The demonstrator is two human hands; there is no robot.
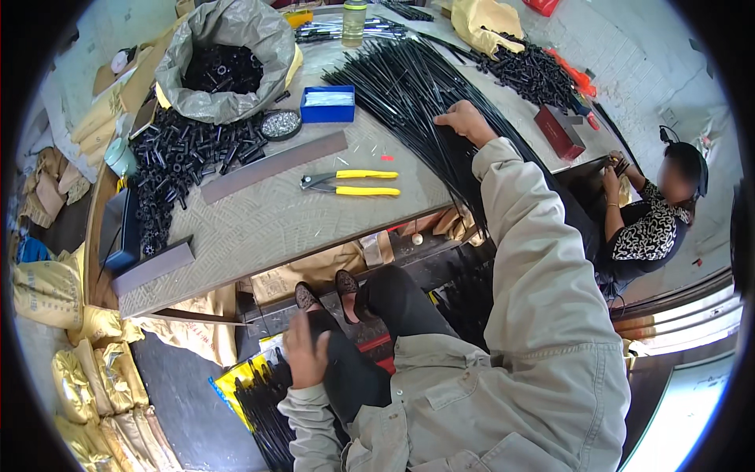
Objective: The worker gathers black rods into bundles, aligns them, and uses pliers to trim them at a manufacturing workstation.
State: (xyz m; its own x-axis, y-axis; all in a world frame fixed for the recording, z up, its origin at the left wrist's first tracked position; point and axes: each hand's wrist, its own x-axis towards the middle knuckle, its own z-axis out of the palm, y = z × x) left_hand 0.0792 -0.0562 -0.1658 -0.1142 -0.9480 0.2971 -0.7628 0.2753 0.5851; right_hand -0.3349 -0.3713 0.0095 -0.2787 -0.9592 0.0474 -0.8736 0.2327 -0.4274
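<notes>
My right hand point(465, 123) reaches across the table to a large bundle of long thin black rods point(409, 94). Its fingers are bent together over the rods; whether a rod is pinched between them is hidden. Low on the left, my left hand point(305, 350) is raised near my knee, fingers up and thumb apart, with nothing seen in it. Beside and below it lie more black rods point(271, 409) on a yellow sheet point(250, 371). Pliers with yellow handles point(358, 182) rest on the table left of the big bundle.
Black tubular parts point(197, 149) are heaped at left around a grey sack point(228, 39). A blue box point(328, 104), a dish of small shiny pieces point(281, 123) and a metal bar point(275, 167) lie nearby. A dark red box point(559, 132) stands right; beyond sits a co-worker point(653, 212).
</notes>
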